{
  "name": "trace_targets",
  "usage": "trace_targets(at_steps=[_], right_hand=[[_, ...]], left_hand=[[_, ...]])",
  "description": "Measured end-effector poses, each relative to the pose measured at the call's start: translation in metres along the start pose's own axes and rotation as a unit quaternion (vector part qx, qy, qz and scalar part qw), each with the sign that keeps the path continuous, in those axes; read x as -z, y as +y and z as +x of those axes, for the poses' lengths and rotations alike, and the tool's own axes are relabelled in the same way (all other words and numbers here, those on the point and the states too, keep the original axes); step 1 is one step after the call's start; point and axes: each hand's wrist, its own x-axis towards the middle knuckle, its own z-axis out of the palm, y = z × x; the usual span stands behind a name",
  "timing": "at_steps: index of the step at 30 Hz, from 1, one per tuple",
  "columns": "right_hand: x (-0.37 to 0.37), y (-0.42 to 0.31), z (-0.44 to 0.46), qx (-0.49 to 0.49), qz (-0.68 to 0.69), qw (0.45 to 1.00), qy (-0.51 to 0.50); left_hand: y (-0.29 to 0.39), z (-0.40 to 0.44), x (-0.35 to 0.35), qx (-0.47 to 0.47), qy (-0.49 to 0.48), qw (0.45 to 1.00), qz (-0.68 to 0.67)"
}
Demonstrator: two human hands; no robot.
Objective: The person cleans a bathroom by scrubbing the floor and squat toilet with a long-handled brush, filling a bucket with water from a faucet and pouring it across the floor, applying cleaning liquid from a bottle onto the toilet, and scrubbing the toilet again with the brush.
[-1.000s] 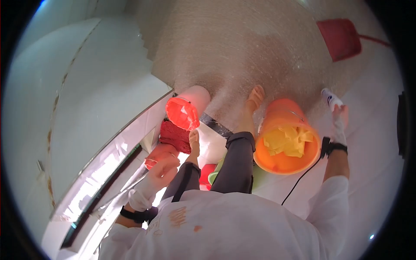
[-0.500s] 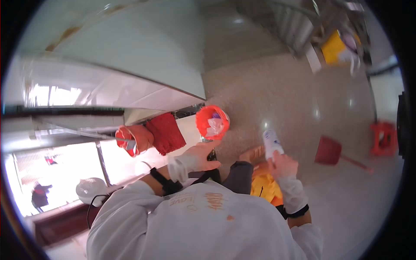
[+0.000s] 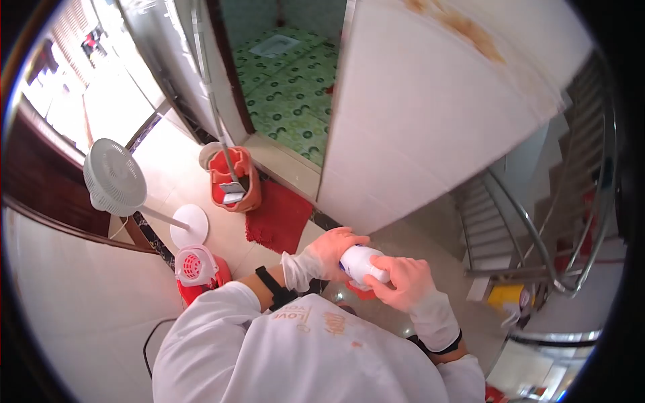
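In front of my chest I hold a white bottle [image 3: 360,264] with some blue print. My left hand [image 3: 330,251], in a pinkish glove with a pale cuff, is closed around its left side. Gloved the same way, my right hand [image 3: 405,281] grips the bottle at its narrower right end. Below the bottle a strip of a red bin liner [image 3: 359,291] shows; the bottle and hands hide the rest.
A red bucket [image 3: 250,180] with a mop stands on the left, beside a red mat [image 3: 281,216]. Further left are a white fan [image 3: 115,176] and a red-and-white mop bucket [image 3: 201,272]. A doorway opens onto green flooring [image 3: 289,101]. Metal stair railings [image 3: 531,232] rise at right.
My view has swung to the left. The bottle, held only by my right hand before, has come to the middle, and my left hand has left the bin's side and closed on it.
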Motion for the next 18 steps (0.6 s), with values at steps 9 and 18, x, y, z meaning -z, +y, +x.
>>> trace_targets(at_steps=[9, 18], right_hand=[[-0.034, -0.027, 0.159, 0.079, -0.151, 0.949, -0.266], [-0.131, -0.025, 0.291, 0.247, -0.059, 0.953, -0.167]], left_hand=[[-0.067, -0.067, 0.089, 0.164, 0.138, 0.976, 0.050], [-0.134, -0.081, 0.168, 0.311, 0.258, 0.911, -0.074]])
